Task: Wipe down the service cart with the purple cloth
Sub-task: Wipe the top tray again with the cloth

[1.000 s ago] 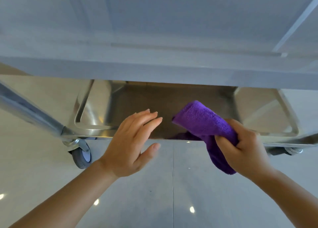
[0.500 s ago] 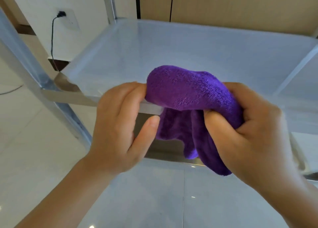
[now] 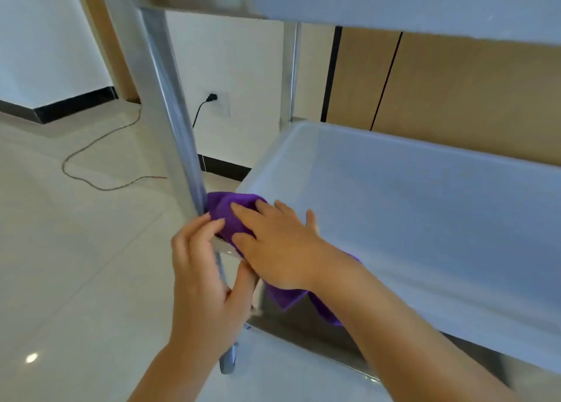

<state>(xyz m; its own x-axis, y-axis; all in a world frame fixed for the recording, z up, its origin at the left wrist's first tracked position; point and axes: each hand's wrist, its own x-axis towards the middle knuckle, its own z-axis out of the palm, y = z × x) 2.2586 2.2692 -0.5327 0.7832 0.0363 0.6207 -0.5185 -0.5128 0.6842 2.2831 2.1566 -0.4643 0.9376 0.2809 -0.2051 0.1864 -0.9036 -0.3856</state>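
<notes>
The purple cloth [image 3: 232,216] is pressed onto the front left corner of the service cart's middle shelf [image 3: 425,219], bunched right against the upright corner post [image 3: 170,122], with its loose tail draped over the shelf's front edge and hanging below the right wrist. It is held down by the right hand [image 3: 279,243], which lies flat on top with fingers spread and pointing toward the post. The left hand [image 3: 206,280] is set just beside it, its fingertips touching the cloth's near edge and its thumb tucked under the shelf rim, so the corner is pinched between the two; a full grip on the cloth is not shown. The shelf's long axis runs away to the right, and that is where open room is judged to lie: the surface is bare along its whole visible length. To the left the post blocks any stroke, and overhead the upper shelf [image 3: 394,3] limits lift
</notes>
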